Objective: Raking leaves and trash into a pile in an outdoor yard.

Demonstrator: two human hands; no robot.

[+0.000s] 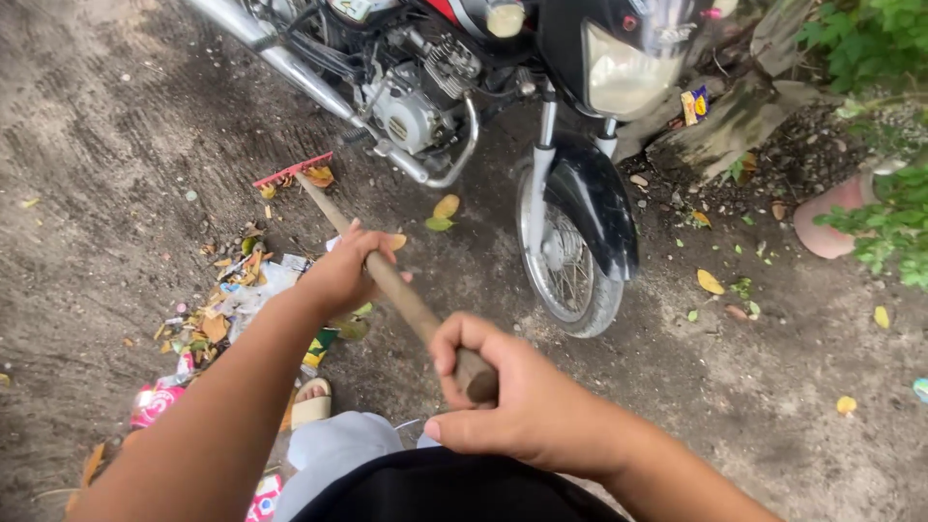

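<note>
A rake with a long wooden handle [406, 302] and a red toothed head [292, 170] reaches out over the dirt ground beside a parked motorcycle. My left hand [343, 271] grips the handle about midway. My right hand [503, 396] is closed around the handle's near end, close to my body. The red head rests on the ground near a fallen leaf [320, 176]. A pile of litter and dry leaves [227, 309] lies to the left of the handle, below the head.
A black motorcycle stands ahead, its front wheel [565, 256] and chrome engine [416, 106] close to the rake. My sandalled foot [311, 401] is beside the litter. A tree stump [735, 121], a clay pot [831, 217] and green plants [889, 58] fill the right.
</note>
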